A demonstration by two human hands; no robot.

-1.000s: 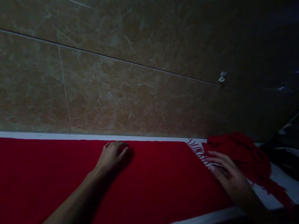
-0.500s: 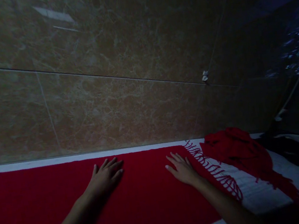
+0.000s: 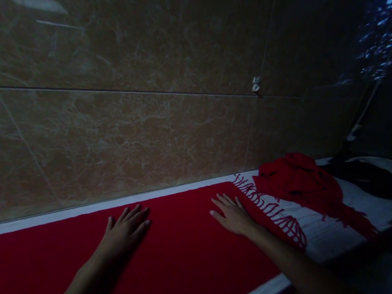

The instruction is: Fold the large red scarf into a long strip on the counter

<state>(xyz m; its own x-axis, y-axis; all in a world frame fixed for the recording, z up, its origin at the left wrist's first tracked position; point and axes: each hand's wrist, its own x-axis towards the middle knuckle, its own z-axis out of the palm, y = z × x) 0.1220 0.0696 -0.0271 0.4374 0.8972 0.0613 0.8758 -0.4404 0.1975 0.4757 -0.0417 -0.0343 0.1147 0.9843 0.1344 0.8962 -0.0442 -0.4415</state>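
Observation:
A long red cloth [image 3: 183, 262] with a fringed end [image 3: 272, 212] lies spread flat on a white surface [image 3: 327, 235]. My left hand [image 3: 123, 231] rests palm down on the cloth, fingers stretched out and apart. My right hand [image 3: 230, 215] also lies flat on the cloth, fingers spread, just left of the fringe. Neither hand holds anything. A second red cloth [image 3: 304, 182] sits crumpled in a heap to the right of the fringe.
A brown marbled tile wall [image 3: 140, 116] rises directly behind the surface. A black and white patterned item [image 3: 373, 177] lies at the far right. The scene is dim, and the right side falls into shadow.
My right hand left the crumpled cloth and fringe and came to lie flat on the spread cloth. My left hand slid slightly left. The view has shifted a little.

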